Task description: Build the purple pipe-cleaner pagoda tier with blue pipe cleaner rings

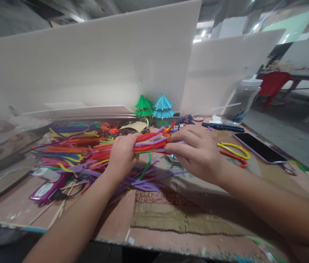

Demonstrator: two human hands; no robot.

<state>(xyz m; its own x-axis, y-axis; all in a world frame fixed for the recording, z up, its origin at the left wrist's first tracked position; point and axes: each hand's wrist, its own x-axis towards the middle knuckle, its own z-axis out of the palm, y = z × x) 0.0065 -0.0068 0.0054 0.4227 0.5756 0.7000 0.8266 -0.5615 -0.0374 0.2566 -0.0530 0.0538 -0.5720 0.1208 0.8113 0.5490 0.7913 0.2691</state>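
A bundle of red and purple pipe cleaners (pixel 151 143) is held above the middle of the table. My left hand (pixel 124 150) is wrapped around it. At the bundle's right end is my right hand (pixel 198 151), its fingers bent and closed on the tips of the pipe cleaners; the exact grip is partly hidden. Loose purple pipe cleaners (pixel 146 185) lie beneath and in front of the hands. Several coloured piles, with orange pipe cleaners (pixel 70 150) among them, spread to the left of my left hand.
A purple glue gun (pixel 46 191) lies left beside thin wooden sticks. Scissors with yellow and red handles (pixel 235 150), a phone (pixel 261 148) and a clear bottle (pixel 242 100) are right. Small green (pixel 143 106) and blue tiered models (pixel 163 106) stand behind. Torn cardboard (pixel 181 219) covers the front.
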